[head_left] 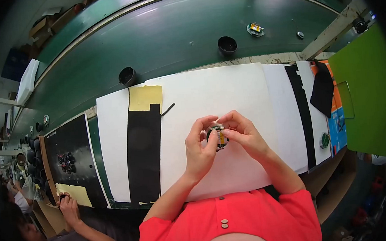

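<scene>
Centrally, in the head view, the person holds a small round unit [221,140] over a white sheet [233,174] that covers the near side of the table [173,38]. The left hand [199,148] clamps its fingers on the unit from the left, thumb across its face; the right hand [250,139] closes in from the right, thumb against the yellow part and fingers bent over the upper edge. Gripped from both sides, the unit probably stays steady with its face turned up toward the eyes; its underside is hidden. The pale sheet likely makes small dark parts easy to spot, such as the thin black stick [168,109] lying beside the black strip [145,153]. Two black cups, a left one [127,76] and a right one [227,46], stand beyond the sheet, seemingly set there to leave the working area free yet within reach. Farther off lies a round piece with a yellow block [255,29]. At the right, a green round piece [324,140] sits near the sheets' edge, perhaps kept aside from the hands.
</scene>
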Motion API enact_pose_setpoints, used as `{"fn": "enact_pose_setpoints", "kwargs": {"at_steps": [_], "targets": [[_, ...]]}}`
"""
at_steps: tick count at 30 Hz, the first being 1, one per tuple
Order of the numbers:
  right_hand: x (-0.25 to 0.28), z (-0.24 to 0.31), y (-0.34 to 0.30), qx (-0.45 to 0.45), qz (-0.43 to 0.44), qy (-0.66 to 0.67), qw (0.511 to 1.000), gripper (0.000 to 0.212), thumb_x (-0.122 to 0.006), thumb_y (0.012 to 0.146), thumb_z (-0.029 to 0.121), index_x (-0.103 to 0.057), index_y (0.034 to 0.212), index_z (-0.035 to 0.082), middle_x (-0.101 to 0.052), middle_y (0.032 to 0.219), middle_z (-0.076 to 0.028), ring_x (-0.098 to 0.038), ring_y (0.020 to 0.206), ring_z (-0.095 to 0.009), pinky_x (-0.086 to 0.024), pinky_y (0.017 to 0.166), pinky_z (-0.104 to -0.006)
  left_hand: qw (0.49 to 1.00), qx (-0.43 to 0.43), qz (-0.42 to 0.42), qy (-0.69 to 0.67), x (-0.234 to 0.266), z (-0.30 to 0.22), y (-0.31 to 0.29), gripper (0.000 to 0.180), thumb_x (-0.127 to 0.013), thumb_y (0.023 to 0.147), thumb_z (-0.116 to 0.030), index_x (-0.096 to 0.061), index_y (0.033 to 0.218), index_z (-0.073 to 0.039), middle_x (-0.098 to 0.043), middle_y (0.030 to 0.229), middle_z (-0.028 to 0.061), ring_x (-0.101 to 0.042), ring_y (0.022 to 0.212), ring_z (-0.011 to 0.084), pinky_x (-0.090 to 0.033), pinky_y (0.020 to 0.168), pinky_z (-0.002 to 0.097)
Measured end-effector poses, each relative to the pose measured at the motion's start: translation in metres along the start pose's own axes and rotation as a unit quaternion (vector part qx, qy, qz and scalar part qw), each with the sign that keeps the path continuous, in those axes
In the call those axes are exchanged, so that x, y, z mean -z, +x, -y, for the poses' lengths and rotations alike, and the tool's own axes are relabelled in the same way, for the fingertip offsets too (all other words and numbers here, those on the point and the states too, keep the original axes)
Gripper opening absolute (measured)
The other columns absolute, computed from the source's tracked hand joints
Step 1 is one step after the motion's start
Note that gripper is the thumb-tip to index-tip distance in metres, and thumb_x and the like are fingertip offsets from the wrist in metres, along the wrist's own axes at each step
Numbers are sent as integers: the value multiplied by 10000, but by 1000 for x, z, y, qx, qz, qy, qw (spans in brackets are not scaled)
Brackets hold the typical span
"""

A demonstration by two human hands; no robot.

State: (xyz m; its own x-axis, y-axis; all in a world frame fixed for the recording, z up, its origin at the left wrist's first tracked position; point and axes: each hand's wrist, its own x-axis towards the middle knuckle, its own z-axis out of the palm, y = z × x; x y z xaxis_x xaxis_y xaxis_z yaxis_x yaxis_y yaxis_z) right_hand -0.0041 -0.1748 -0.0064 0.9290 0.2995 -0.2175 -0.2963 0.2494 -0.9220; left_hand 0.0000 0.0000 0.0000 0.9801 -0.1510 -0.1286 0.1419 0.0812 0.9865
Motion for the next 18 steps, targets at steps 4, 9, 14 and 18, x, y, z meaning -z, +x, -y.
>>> {"fn": "enact_pose_setpoints", "kwargs": {"at_steps": [4, 9, 14, 18], "targets": [[-1, 2, 0, -13, -8, 3, 1000, 239, -572, 987, 49, -570, 1226, 39, -685, 1132, -64, -624, 1023, -109, -494, 895, -282, 999, -21, -2, 28, 0, 0, 0, 275, -579, 925, -15, -645, 1191, -35, -690, 1014, 55, -631, 923, 124, -449, 752, 278], [-5, 5, 1, -24, -22, 23, 999, 188, -564, 981, 51, -571, 1168, 53, -680, 1033, -36, -601, 922, -89, -483, 797, -260, 996, -44, -3, 73, 0, -2, 1, 264, -594, 912, -19, -652, 1170, -32, -692, 1010, 65, -635, 917, 129, -448, 744, 286], [-3, 2, 3, -30, -39, 49, 998, 183, -575, 958, 79, -574, 1141, 69, -682, 962, -26, -593, 883, -87, -471, 746, -243, 993, -23, 13, 114, -3, -11, 5, 248, -549, 928, 11, -649, 1154, -11, -662, 1009, 45, -616, 907, 92, -483, 757, 261], [1, 4, 4, -44, -41, 61, 996, 175, -582, 957, 87, -576, 1131, 69, -665, 924, -16, -584, 864, -76, -467, 723, -234, 994, 10, 31, 103, -1, -15, 11, 259, -543, 922, 16, -655, 1154, -11, -664, 995, 42, -621, 887, 82, -496, 736, 249]]}}
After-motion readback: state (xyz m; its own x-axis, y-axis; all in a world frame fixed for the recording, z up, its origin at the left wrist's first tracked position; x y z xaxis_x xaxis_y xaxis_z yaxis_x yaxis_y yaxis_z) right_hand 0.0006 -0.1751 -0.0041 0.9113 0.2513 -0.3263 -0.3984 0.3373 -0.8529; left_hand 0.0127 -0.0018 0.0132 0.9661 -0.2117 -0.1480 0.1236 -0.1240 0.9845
